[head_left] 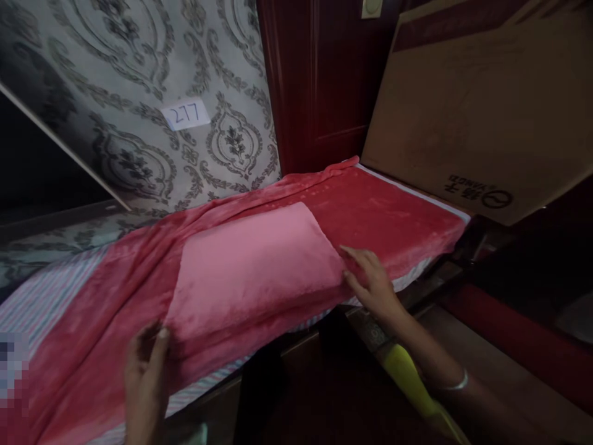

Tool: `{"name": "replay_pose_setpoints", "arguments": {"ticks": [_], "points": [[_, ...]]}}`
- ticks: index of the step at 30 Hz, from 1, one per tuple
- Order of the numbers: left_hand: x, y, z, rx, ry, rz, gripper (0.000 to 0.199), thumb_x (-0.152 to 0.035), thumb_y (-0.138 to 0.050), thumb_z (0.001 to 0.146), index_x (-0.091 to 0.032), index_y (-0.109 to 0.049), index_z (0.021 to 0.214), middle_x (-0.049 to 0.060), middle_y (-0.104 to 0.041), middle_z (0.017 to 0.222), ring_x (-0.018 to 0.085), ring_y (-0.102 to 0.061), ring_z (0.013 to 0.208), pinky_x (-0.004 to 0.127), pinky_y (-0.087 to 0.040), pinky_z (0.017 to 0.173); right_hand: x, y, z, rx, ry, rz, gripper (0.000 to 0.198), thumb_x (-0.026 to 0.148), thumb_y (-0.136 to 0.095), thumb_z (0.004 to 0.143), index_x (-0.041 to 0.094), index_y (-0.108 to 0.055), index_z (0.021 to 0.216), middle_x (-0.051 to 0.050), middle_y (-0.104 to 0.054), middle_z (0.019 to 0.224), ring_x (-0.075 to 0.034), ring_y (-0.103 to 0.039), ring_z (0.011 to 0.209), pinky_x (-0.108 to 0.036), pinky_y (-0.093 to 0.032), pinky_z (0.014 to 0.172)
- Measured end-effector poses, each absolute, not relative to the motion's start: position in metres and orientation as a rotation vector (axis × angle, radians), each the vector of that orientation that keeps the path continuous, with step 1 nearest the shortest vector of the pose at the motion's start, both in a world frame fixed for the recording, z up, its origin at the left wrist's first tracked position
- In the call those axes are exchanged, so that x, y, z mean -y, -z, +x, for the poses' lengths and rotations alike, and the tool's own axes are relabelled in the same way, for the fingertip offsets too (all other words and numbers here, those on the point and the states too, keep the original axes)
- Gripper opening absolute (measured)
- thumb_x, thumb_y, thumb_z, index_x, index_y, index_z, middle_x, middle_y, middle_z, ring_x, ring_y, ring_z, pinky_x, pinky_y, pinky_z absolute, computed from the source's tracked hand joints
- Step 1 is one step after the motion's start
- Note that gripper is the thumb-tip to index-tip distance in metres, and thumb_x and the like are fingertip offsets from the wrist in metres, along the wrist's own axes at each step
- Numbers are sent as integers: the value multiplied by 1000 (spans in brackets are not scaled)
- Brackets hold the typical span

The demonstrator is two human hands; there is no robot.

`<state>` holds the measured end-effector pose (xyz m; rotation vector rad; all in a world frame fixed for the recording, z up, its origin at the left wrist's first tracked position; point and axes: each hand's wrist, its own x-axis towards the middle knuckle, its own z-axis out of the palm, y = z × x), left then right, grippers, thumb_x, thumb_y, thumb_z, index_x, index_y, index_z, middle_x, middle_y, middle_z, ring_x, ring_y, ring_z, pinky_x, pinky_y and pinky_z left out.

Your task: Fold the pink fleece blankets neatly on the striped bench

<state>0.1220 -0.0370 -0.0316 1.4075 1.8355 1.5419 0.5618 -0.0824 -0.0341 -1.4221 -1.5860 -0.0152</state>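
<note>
A light pink plush pillow [250, 266], flat and roughly rectangular, lies on a rumpled red plush blanket [384, 213]. At its near left corner is my left hand [147, 371], slightly blurred, with fingers bent and a gap between thumb and forefinger. My right hand [373, 284] reaches the pillow's right end. Its thumb and forefinger are spread, and their tips are at the pillow's edge. Whether the fingertips press into the fabric cannot be made out. Beneath the blanket, a striped sheet [60, 303] shows at the left and along the near side.
A large cardboard box [467, 117] stands beyond the bedding's right end. Patterned wallpaper [231, 136] bearing a paper label marked 277 [186, 114] and a dark red door [319, 80] are behind. Under my right forearm is a yellow-green object [407, 377].
</note>
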Motion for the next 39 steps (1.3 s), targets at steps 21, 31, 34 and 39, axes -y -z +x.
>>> {"name": "replay_pose_setpoints", "arguments": {"ticks": [21,31,34,39], "points": [[23,65,141,-1832,-1066,2324,53,-43,-36,101,-17,-55,144,16,-45,159,31,-42,148,56,-33,122,66,96,548,1822,42,-1454,60,45,-38,106,29,-30,162,-10,-38,163,-29,-39,147,-57,-36,118],[34,64,132,-1699,-1008,2339,69,-53,-52,94,-15,-46,150,19,-35,164,32,-35,151,54,-33,122,72,91,563,1912,-16,-1379,75,48,-59,95,26,-31,161,-14,-32,165,-32,-41,146,-54,-40,114],[35,62,130,-1699,-979,2386,74,-52,-60,89,-15,-44,151,20,-34,164,34,-38,149,53,-35,120,71,90,566,1928,-39,-1381,80,39,-63,90,27,-30,162,-13,-32,165,-32,-39,147,-54,-40,114],[44,45,146,-1922,-874,2548,74,-50,-67,85,-18,-50,149,18,-39,162,41,-25,153,64,-21,123,72,84,569,2003,-71,-1370,89,16,-58,79,29,-29,162,-11,-23,169,-30,-36,149,-53,-39,116]]}}
